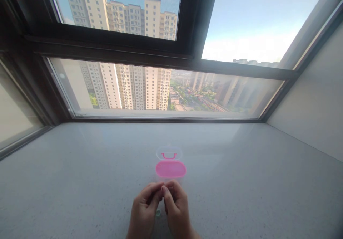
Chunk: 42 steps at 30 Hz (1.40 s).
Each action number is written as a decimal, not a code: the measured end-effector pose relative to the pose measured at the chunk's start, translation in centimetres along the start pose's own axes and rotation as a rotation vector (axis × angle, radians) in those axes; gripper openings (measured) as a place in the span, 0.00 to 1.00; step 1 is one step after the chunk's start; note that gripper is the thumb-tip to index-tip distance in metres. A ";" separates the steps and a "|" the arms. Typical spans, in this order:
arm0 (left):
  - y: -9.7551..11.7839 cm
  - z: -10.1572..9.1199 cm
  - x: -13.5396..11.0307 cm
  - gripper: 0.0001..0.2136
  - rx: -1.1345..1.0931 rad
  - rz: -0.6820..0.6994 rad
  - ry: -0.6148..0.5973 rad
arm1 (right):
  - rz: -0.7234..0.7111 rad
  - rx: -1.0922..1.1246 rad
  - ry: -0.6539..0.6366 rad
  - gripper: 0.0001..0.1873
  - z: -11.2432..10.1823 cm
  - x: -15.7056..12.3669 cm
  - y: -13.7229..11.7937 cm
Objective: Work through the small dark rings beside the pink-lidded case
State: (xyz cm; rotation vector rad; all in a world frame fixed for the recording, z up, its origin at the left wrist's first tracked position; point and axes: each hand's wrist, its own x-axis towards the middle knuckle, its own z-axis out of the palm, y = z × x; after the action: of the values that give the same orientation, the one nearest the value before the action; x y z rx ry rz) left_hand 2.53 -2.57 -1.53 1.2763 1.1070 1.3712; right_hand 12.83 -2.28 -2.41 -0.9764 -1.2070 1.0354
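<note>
Both of the person's hands, the left hand (144, 206) and the right hand (177, 206), reach in from the bottom edge with their fingertips meeting in the middle. On each, the fingers curl inward and the thumb is drawn up against the forefinger in a pinch. Whether something tiny sits between those tips I cannot tell; the fingers hide it. Below the meeting point, in the gap between the hands, a small pale green piece (158, 213) lies on the white speckled sill (80, 181).

Just beyond the knuckles stands a pink oval box (170, 169), its long side running left to right, its near wall partly covered by the fingers. Behind it, a clear lid (160, 154) lies flat on the sill, with a curved pink handle (169, 156) across it.

Farther back, the sill runs to a dark window frame (166, 121), and a plain pale wall (318, 96) closes off the right side. Through the glass rise tall cream apartment towers (134, 88) on the left; green trees and low roofs spread far below at centre, under a blue sky (257, 13) that whitens toward the horizon.
</note>
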 end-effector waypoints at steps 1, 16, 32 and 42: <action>0.0 0.1 0.0 0.10 -0.009 0.002 0.000 | 0.008 0.018 -0.003 0.11 0.1 0.0 0.1; 0.2 0.0 0.5 0.12 -0.270 -0.148 -0.003 | -0.028 0.013 0.004 0.10 0.4 -0.2 -0.5; -0.2 -0.2 0.7 0.11 -0.446 -0.256 0.036 | -0.057 -0.094 0.006 0.08 0.3 0.1 0.3; 0.6 -0.1 0.7 0.18 -0.556 -0.326 0.184 | -0.050 -0.107 0.080 0.14 0.3 0.4 0.6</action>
State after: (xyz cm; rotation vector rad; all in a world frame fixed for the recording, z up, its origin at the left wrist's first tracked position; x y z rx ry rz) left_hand 2.41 -1.98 -0.87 0.5532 0.9129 1.4267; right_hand 12.50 -1.77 -2.86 -1.0559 -1.2237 0.8920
